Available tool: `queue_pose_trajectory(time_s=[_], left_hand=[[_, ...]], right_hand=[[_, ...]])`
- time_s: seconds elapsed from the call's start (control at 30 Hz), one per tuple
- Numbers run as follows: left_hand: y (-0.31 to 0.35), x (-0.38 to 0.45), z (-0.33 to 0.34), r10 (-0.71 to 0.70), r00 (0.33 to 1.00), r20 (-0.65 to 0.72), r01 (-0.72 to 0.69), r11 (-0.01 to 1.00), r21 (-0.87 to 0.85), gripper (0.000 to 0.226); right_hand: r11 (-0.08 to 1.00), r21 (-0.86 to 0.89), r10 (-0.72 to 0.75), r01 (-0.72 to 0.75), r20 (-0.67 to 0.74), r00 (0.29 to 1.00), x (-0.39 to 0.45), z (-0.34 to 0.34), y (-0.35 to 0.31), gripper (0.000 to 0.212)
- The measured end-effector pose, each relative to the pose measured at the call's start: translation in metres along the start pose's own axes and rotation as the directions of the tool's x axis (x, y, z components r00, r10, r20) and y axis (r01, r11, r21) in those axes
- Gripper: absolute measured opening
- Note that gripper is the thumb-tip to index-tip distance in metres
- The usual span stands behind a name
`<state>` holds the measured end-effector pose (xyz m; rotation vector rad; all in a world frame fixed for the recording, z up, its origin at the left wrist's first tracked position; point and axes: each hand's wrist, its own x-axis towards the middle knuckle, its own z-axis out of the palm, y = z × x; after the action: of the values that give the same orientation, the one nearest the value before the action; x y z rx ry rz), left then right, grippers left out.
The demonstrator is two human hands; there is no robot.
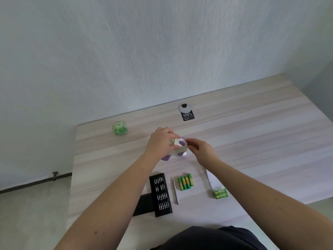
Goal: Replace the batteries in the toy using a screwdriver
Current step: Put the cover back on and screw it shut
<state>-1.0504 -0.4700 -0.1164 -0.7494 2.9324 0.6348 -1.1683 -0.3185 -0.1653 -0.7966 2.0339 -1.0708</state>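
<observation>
A white and purple toy stands on the wooden table in the middle of the view. My left hand grips it from the left and over the top. My right hand is at the toy's right side, its fingertips pinched at the purple part; whether they hold something small I cannot tell. A slim silver screwdriver lies nearer to me, beside several loose green batteries. A black case of screwdriver bits lies open to the left of the screwdriver.
A green pack of batteries lies at the right under my right forearm, next to a white sheet. A green tissue pack sits far left. A cable grommet with a black label is near the wall.
</observation>
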Motion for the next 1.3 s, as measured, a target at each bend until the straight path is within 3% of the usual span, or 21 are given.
queue_pose_trajectory(time_s=[0.33,0.63,0.83,1.1,1.3], left_hand=[[0.002,0.0,0.001,-0.037,0.999,-0.003,0.037,0.999,-0.03,0.034],[0.004,0.001,-0.001,-0.05,0.999,0.02,0.05,0.998,-0.031,0.036],[0.004,-0.001,0.001,-0.045,0.999,0.004,0.045,0.998,-0.036,0.035],[0.005,-0.003,0.0,-0.045,0.999,-0.004,0.045,0.998,-0.042,0.033],[0.006,-0.004,-0.001,-0.04,0.999,-0.003,0.04,0.998,-0.039,0.033]], right_hand=[[0.997,0.041,0.061,-0.061,0.002,0.998,0.007,0.005,0.011,0.04],[0.981,0.163,0.105,-0.105,0.006,0.994,0.009,0.008,0.01,0.036],[0.962,0.242,0.126,-0.124,0.01,0.992,0.004,0.009,0.005,0.02],[0.91,0.372,0.187,-0.184,0.029,0.982,0.004,0.01,0.005,0.029],[0.907,0.387,0.174,-0.168,0.021,0.985,0.002,0.011,0.002,0.022]])
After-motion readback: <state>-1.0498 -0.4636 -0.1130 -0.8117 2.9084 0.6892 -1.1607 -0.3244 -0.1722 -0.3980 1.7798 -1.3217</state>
